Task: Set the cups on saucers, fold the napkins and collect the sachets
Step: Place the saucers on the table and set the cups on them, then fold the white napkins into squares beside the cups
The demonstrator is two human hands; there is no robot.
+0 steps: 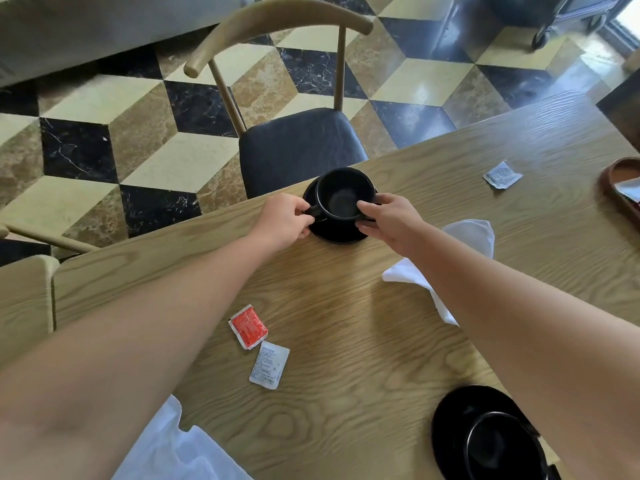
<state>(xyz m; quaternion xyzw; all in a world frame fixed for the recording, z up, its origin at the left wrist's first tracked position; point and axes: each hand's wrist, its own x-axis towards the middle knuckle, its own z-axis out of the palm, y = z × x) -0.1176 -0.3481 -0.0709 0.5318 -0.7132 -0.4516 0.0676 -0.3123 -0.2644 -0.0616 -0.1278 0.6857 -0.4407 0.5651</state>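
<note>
A black cup (pixel 341 195) stands on a black saucer (pixel 337 233) near the table's far edge. My left hand (pixel 284 221) pinches the cup's handle on its left side. My right hand (pixel 388 220) grips the cup's right rim and the saucer below it. A second black cup (pixel 498 448) sits on another saucer (pixel 460 414) at the near right. A red sachet (pixel 248 326) and a white sachet (pixel 269 364) lie side by side near my left forearm. A grey sachet (pixel 502 174) lies far right. One white napkin (pixel 474 237) is partly under my right arm.
The wooden table (pixel 346 341) fills the view. Another white cloth (pixel 173 448) lies at the near edge. A brown tray (pixel 620 181) sits at the right border. A chair with a dark seat (pixel 301 143) stands behind the far edge, over a tiled floor.
</note>
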